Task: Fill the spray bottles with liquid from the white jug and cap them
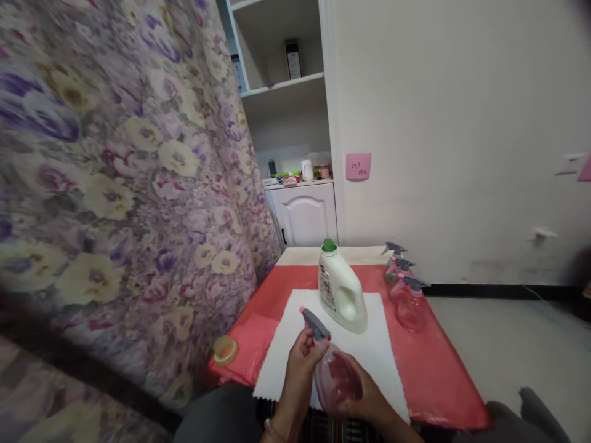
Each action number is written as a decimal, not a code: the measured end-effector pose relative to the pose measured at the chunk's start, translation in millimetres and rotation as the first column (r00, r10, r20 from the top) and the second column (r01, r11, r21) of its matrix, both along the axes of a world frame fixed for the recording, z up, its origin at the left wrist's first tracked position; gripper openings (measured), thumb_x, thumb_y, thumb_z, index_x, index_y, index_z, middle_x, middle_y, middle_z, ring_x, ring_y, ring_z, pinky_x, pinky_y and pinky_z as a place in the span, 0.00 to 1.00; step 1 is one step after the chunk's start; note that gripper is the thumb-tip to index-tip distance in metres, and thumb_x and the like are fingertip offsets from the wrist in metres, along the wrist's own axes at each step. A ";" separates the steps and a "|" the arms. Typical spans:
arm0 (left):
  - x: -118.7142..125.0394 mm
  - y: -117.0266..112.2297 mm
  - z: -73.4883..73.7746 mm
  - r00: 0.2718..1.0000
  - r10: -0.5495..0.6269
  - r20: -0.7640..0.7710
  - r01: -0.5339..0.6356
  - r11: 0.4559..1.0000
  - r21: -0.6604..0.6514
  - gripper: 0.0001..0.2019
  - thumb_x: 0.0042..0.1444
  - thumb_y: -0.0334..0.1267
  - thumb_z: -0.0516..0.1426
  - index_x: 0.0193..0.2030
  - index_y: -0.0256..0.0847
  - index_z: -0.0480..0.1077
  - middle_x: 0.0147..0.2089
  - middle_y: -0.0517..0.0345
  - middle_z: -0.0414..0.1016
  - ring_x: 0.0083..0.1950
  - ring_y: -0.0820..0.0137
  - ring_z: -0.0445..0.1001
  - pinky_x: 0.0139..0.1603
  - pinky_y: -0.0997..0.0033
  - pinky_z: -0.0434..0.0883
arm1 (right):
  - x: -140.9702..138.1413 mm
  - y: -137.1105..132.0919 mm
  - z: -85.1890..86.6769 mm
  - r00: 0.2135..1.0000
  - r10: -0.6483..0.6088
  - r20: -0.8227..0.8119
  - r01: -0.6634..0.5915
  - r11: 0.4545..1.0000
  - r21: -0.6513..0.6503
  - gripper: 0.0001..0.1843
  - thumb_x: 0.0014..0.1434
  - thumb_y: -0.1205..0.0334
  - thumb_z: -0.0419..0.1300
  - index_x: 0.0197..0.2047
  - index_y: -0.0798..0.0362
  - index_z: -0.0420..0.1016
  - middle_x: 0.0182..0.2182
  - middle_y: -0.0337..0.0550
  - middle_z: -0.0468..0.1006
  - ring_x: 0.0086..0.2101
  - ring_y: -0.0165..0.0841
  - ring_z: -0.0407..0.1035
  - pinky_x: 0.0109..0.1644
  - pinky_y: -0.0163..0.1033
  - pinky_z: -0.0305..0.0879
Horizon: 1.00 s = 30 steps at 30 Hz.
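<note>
Both hands are on a clear pink spray bottle [335,375], tilted slightly over the table's near edge. My left hand [302,360] is closed around its neck, just under the grey and pink spray head [315,324]. Lower down, my right hand [367,397] wraps the rounded body from the right side. The spray head sits on the bottle's neck; whether it is screwed tight, I cannot tell. Just beyond stands a pale green detergent jug [344,292], upright, with a green piece in its mouth.
A white cloth [281,357] lies on the red-covered table [443,375]. Several spray bottles [412,312] line the right edge. A yellowish round cap [225,351] sits at the left edge. A floral curtain [138,203] hangs close on the left; a shelf cabinet [302,212] is behind.
</note>
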<state>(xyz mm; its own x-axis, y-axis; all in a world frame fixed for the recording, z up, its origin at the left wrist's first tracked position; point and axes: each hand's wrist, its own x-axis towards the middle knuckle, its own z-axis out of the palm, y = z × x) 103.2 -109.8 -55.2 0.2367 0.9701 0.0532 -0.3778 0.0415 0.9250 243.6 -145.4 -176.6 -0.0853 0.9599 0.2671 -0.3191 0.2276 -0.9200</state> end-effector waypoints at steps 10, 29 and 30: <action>5.2 -0.6 0.9 0.997 0.017 -0.073 -0.015 0.999 0.032 0.21 0.47 0.47 0.68 0.46 0.40 0.77 0.43 0.50 0.83 0.47 0.59 0.78 0.53 0.62 0.68 | -2.0 5.0 -7.9 0.998 -0.032 -0.056 0.029 0.998 -0.063 0.53 0.29 0.50 0.78 0.60 0.44 0.64 0.57 0.54 0.71 0.57 0.57 0.64 0.54 0.59 0.67; 12.6 7.3 -15.2 0.976 0.144 -0.166 -0.141 0.990 0.026 0.27 0.48 0.51 0.66 0.52 0.38 0.73 0.51 0.44 0.81 0.55 0.54 0.76 0.58 0.57 0.67 | -5.0 5.6 -3.3 0.993 -0.084 -0.081 0.081 0.996 -0.038 0.54 0.30 0.47 0.78 0.60 0.45 0.63 0.57 0.53 0.71 0.57 0.54 0.64 0.58 0.58 0.63; 12.8 6.7 -15.0 0.969 0.158 -0.189 -0.153 0.987 0.038 0.27 0.49 0.51 0.65 0.53 0.37 0.73 0.52 0.44 0.81 0.57 0.53 0.75 0.60 0.56 0.66 | -5.0 5.3 -4.0 0.993 -0.082 -0.088 0.079 0.996 -0.037 0.54 0.30 0.47 0.78 0.60 0.45 0.63 0.57 0.53 0.71 0.57 0.53 0.64 0.58 0.57 0.62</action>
<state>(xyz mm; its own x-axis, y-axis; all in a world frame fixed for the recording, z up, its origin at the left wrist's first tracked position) 115.9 -103.0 -70.2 0.0908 0.9949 0.0444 -0.1943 -0.0260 0.9806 238.6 -140.2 -180.6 0.0157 0.9713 0.2374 -0.3826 0.2252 -0.8961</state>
